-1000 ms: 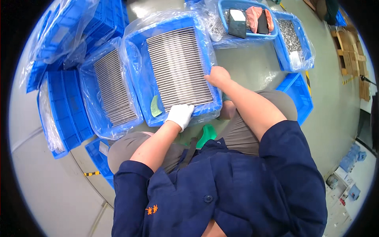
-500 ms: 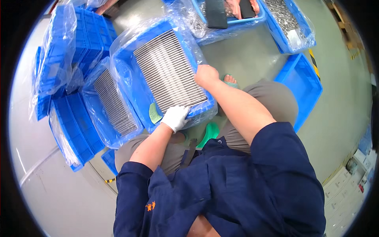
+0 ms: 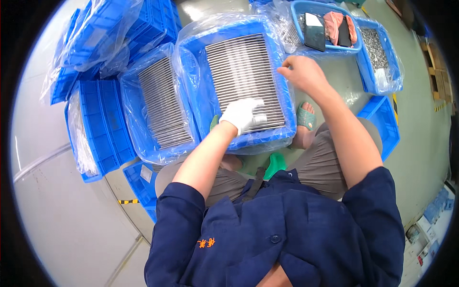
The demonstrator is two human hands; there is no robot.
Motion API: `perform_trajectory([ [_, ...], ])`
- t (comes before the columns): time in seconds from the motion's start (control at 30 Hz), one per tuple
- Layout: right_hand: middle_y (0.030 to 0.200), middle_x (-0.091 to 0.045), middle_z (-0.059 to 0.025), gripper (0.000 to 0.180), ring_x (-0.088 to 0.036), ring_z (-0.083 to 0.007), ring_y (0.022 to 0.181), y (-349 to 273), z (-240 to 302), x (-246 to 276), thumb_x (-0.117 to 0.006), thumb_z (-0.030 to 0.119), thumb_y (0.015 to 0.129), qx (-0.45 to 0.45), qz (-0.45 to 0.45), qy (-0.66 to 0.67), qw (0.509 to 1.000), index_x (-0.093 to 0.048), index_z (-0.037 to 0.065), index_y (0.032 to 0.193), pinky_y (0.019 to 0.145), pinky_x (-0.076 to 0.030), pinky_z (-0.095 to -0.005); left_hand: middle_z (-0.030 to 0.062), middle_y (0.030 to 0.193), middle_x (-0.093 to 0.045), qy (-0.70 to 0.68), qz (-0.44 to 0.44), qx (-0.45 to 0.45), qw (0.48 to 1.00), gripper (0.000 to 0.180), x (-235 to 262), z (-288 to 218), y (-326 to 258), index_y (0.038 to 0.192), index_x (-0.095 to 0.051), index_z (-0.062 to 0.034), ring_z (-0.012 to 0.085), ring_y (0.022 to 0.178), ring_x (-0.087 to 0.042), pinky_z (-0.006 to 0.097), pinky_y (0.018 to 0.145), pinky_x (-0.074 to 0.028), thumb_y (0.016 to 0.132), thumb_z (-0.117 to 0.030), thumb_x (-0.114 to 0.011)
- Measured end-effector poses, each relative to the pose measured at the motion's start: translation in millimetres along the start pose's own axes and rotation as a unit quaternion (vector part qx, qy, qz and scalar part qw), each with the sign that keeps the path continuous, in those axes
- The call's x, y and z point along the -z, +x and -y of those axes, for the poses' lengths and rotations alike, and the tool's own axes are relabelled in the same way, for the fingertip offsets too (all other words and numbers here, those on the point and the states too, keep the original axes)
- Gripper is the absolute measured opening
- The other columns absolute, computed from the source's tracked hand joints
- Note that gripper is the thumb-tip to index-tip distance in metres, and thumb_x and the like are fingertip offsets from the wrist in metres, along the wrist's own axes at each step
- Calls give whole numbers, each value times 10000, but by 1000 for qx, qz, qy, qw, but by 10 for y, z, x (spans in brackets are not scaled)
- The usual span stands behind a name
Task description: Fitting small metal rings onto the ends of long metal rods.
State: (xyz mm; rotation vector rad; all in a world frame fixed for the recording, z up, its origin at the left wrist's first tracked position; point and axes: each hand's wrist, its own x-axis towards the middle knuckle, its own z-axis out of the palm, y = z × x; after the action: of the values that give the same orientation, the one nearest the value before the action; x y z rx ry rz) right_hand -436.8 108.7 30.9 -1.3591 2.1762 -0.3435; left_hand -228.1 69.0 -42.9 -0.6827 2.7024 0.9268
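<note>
White glove fabric covers the left hand (image 3: 239,115) in the head view, held over the near part of the metal rods (image 3: 241,67), which lie side by side in a row inside the large blue bin (image 3: 203,91) lined with clear plastic film (image 3: 189,64); its fingers point to the right and stand apart, with rods showing between them, though whether they touch the metal I cannot tell. Each rod's long axis runs across, left to right, the right end slightly farther from the body, so the fingers point roughly along the rods, and most of the row lies beyond them, away from the person. The left hand is the nearer one, above the rods themselves, while the bare right hand (image 3: 302,71) is at the bin's right wall, just beside the rods' right ends; its fingers are curled, the tips partly hidden, and I cannot tell whether they meet or pinch anything. A green piece (image 3: 214,122) shows partly behind the left wrist, and a second blue bin (image 3: 134,112) of similar rods stands just to the left
</note>
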Motion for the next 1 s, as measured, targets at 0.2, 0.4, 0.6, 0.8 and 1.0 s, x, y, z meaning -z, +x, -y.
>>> perform_trajectory([
  [0.2, 868, -611, -164, 220, -579, -303, 853, 50, 238, -299, -492, 194, 789, 34, 28, 99, 994, -621, 68, 916, 772, -443, -391, 170, 1217, -434, -71, -307, 243, 918, 524, 69, 813, 351, 1214, -403, -35, 326, 1067, -467, 363, 912, -369, 793, -333, -496],
  [0.4, 1016, -571, -179, 311, -545, -304, 955, 552, 208, -860, -452, 78, 788, 6, 15, 2, 1000, -544, 47, 1083, 821, -436, -388, 161, 1269, -389, -155, -347, 298, 876, 530, 226, 1176, 726, 1244, -367, -27, 322, 1136, -407, 356, 938, -338, 819, -336, -438],
  [0.6, 1288, -326, -237, 546, -586, -316, 896, 1127, 154, -1236, -461, 23, 749, -8, -10, -186, 982, -308, 4, 1273, 740, -493, -349, 212, 1281, -344, -202, -394, 255, 859, 524, 117, 1549, 1090, 1271, -309, -32, 348, 1150, -381, 363, 966, -313, 823, -276, -428],
  [0.8, 1314, -274, -257, 531, -586, -352, 862, 1405, -46, -1324, -382, 50, 780, -13, -11, -197, 980, -285, 60, 1302, 737, -490, -383, 173, 1242, -405, -158, -454, 211, 851, 420, -57, 1462, 1085, 1195, -398, -75, 354, 1024, -483, 396, 871, -395, 797, -207, -423],
  [1.0, 1319, -277, -235, 525, -581, -350, 864, 1414, 123, -1176, -380, 33, 775, -14, 2, -215, 976, -293, 53, 1292, 731, -488, -391, 179, 1292, -349, -200, -393, 252, 861, 482, -7, 1406, 1020, 1255, -329, -51, 334, 1152, -385, 354, 965, -320, 808, -192, -443],
])
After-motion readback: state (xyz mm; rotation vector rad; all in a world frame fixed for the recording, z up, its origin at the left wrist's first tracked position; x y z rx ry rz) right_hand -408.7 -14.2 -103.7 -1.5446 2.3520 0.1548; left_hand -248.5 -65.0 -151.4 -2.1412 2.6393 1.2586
